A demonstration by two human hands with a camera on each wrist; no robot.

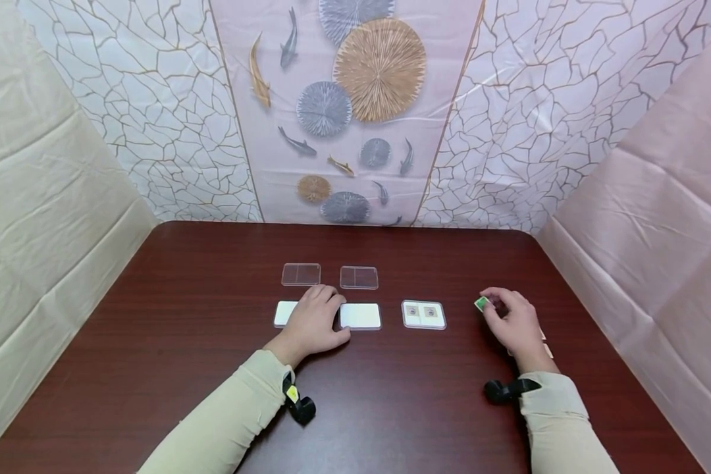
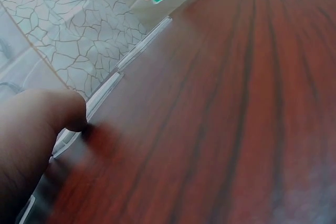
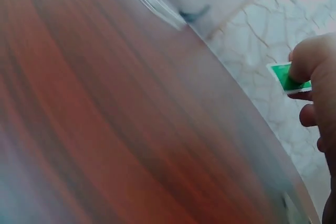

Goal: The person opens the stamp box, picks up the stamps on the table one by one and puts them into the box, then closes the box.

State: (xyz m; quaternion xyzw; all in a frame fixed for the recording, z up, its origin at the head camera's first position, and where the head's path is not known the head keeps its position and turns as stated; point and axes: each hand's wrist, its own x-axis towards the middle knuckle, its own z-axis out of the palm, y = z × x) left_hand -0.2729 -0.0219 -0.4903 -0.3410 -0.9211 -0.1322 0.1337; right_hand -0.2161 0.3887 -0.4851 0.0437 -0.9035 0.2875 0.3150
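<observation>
In the head view my right hand pinches a small green stamp with a pale border between thumb and fingers, raised over the table's right side. The same stamp shows in the right wrist view, partly covered by the thumb. My left hand rests between two shallow clear cases with white inserts. It covers part of the left case, and its thumb and fingers are at the left end of the middle case. A third case to the right contains two small beige stamps.
Two clear empty lids lie side by side behind the cases. Pale small pieces lie partly hidden by my right wrist. The dark red wooden table ends at fabric-covered walls behind and at both sides.
</observation>
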